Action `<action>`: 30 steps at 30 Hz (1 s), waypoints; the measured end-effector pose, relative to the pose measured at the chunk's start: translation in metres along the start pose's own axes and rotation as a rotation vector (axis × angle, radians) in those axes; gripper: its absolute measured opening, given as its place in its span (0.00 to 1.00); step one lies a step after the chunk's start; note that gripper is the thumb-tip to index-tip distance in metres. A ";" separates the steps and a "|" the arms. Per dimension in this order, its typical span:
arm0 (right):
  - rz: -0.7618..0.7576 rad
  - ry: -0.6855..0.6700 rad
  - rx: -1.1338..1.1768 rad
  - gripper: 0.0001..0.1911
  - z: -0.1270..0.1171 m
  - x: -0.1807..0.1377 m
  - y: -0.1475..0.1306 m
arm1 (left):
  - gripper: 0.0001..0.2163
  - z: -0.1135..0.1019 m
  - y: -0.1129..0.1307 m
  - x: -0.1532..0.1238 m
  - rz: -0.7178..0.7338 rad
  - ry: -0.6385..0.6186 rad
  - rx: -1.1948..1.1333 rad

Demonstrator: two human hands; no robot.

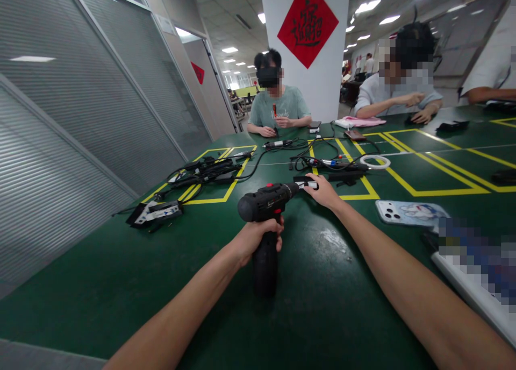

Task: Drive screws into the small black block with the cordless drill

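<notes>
My left hand point(258, 236) is wrapped round the grip of a black cordless drill point(264, 203) with a red switch on top, held upright above the green table point(121, 284). The drill's nose points right and away, toward a small black and white object point(306, 184). My right hand point(322, 191) reaches out to that object, its fingers closed on it at the drill's tip.
Black cables and tools point(205, 171) lie at the left, a grey tool point(155, 213) nearer the edge. A phone point(407, 211) lies right, a white tape ring point(374, 162) beyond. Yellow lines mark the table. Other people sit across, working with their hands.
</notes>
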State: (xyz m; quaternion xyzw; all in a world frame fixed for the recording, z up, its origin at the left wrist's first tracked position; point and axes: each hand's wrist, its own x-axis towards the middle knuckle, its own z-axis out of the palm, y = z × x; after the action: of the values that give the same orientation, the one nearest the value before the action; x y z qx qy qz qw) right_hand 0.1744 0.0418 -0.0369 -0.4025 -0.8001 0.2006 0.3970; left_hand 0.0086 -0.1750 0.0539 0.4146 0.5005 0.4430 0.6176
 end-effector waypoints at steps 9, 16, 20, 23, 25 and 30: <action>-0.012 0.003 0.007 0.23 0.001 0.000 0.000 | 0.08 0.002 0.003 -0.001 0.000 0.012 0.014; -0.014 0.006 0.007 0.23 0.002 0.001 0.002 | 0.08 0.003 0.004 0.000 -0.010 -0.011 0.012; -0.015 0.010 0.007 0.23 0.002 0.001 0.001 | 0.07 0.005 0.004 -0.001 -0.006 0.036 0.008; -0.014 0.008 0.008 0.23 0.001 0.001 0.001 | 0.08 0.006 0.004 -0.001 0.002 0.036 0.012; -0.012 0.006 0.008 0.23 0.001 0.001 0.001 | 0.08 0.005 0.003 -0.001 0.005 0.025 0.015; -0.006 0.003 0.005 0.23 0.001 0.000 0.001 | 0.08 0.001 0.001 0.000 -0.002 0.011 0.001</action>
State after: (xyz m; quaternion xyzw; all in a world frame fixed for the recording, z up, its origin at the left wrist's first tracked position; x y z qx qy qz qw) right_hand 0.1739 0.0427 -0.0380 -0.3993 -0.8002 0.2008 0.4000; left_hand 0.0092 -0.1751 0.0555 0.4121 0.5045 0.4443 0.6150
